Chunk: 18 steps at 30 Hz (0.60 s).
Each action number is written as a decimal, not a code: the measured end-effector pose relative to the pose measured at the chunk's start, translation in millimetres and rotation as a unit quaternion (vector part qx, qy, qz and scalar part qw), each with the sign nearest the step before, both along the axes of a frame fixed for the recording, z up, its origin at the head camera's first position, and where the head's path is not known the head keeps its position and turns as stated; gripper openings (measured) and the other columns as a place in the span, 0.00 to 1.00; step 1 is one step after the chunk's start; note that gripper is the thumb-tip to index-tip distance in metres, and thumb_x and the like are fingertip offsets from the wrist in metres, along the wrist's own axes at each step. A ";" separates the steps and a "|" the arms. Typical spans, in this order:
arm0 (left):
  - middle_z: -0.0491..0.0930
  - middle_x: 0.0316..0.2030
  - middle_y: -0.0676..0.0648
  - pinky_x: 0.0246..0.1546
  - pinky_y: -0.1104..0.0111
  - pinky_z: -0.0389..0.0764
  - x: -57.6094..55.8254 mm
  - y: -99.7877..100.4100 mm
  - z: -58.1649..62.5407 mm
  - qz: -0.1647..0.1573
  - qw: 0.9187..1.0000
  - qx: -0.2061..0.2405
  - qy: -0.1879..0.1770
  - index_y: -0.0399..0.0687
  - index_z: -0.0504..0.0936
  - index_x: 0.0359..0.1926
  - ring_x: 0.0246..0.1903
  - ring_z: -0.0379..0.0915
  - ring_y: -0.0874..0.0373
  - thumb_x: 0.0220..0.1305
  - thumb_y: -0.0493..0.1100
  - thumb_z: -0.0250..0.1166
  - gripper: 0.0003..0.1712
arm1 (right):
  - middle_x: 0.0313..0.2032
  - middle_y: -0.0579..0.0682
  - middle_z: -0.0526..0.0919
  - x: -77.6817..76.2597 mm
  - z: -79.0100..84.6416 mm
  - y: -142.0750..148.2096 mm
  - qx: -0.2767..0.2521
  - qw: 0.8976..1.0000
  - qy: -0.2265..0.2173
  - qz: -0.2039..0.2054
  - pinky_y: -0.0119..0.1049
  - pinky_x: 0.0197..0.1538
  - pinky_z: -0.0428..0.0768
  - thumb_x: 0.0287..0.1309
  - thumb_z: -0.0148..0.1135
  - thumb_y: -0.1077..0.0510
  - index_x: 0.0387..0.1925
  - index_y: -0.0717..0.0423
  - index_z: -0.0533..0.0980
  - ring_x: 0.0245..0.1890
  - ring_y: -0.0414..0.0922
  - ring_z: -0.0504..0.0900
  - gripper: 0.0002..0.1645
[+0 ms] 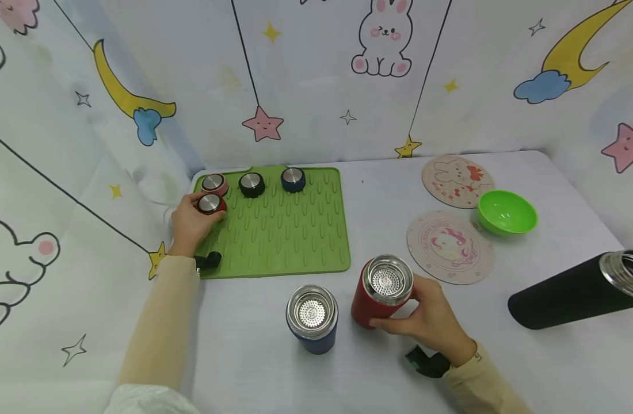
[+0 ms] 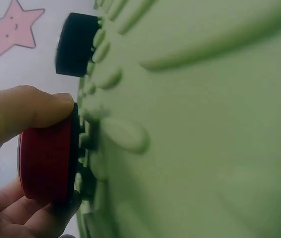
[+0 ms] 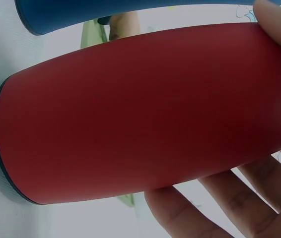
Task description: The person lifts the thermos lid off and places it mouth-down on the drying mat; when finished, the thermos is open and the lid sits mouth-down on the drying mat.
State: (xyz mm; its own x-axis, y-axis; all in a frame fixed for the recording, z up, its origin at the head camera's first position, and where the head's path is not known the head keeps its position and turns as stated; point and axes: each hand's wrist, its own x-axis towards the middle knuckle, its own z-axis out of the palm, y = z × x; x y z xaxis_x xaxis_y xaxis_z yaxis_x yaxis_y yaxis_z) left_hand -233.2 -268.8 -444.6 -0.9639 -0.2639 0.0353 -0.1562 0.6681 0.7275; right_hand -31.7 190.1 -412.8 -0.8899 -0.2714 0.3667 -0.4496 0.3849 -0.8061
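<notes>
At the left edge of the green drying mat (image 1: 275,241), my left hand (image 1: 189,227) pinches a red bottle lid (image 2: 48,161) between thumb and fingers. The lid's silver top faces up, and its underside is on or just over the mat's ridges. A pink lid (image 1: 215,185), a black lid (image 1: 252,186) and a dark blue lid (image 1: 293,180) sit along the mat's far side. My right hand (image 1: 430,319) grips an upright red thermos (image 3: 145,114), whose mouth holds a metal strainer. Beside it stands a lidless blue thermos (image 1: 316,340), also with a strainer.
Two round coasters, a bunny one (image 1: 453,195) and a pink-printed one (image 1: 448,270), lie right of the mat. A bright green bowl (image 1: 505,213) sits against them. On the far right, a large lidless black bottle (image 1: 565,293) appears tilted. Patterned cloth (image 1: 316,75) backs the table.
</notes>
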 end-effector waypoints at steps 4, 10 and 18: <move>0.75 0.67 0.31 0.69 0.46 0.75 -0.8 -2.2 -2.9 -0.001 1.000 -0.003 0.000 0.36 0.66 0.74 0.67 0.73 0.36 0.60 0.47 0.75 0.46 | 0.49 0.48 0.90 1.5 0.3 0.5 0.009 1.000 -0.003 -0.001 0.31 0.47 0.88 0.33 0.90 0.62 0.56 0.51 0.81 0.49 0.32 0.86 0.42; 0.75 0.67 0.30 0.69 0.45 0.75 -3.1 -2.2 -4.9 -0.003 1.000 -0.006 0.005 0.35 0.65 0.74 0.67 0.73 0.36 0.61 0.47 0.75 0.46 | 0.49 0.48 0.90 4.1 -1.2 2.3 0.019 1.000 -0.010 -0.006 0.31 0.47 0.88 0.33 0.90 0.61 0.57 0.51 0.81 0.49 0.32 0.86 0.43; 0.74 0.67 0.29 0.70 0.46 0.75 -3.9 1.4 -4.7 0.000 1.000 -0.004 0.012 0.33 0.65 0.74 0.67 0.72 0.35 0.61 0.46 0.75 0.46 | 0.49 0.48 0.90 7.1 -3.4 2.3 0.014 1.000 -0.013 -0.004 0.31 0.49 0.88 0.34 0.90 0.61 0.58 0.50 0.80 0.50 0.32 0.85 0.44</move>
